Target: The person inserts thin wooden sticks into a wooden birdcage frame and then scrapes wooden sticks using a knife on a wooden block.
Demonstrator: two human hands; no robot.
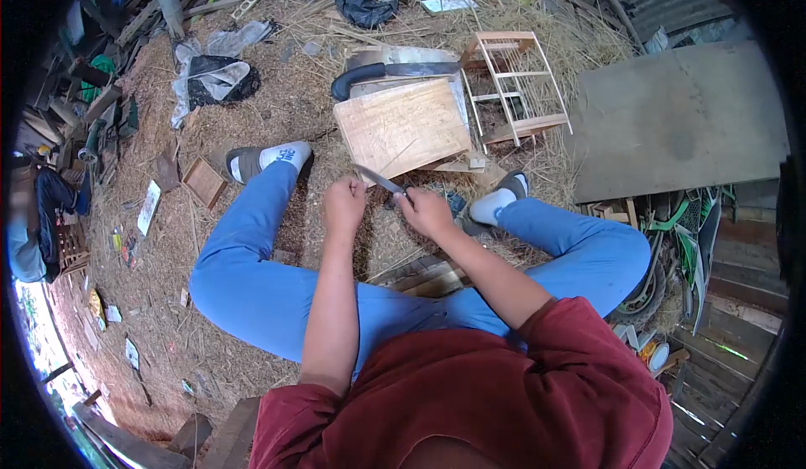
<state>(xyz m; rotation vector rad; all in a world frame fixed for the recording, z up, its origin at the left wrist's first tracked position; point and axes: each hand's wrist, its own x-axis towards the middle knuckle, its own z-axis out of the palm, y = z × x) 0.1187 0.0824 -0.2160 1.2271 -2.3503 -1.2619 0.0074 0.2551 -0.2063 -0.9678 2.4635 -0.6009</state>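
My right hand is closed around the dark handle of a knife. Its grey blade points up and left, across the front of my left hand. The fingers of that hand are pinched together near the blade; what they hold, if anything, is too small to make out. Just beyond both hands lies a pale wooden board, with a thin sliver on its surface. A large curved blade with a black handle rests behind the board.
A small slatted wooden frame stands right of the board. Farther right is a big flat panel, with a green motorbike below it. A shallow wooden box sits by my left foot. Shavings and straw cover the ground.
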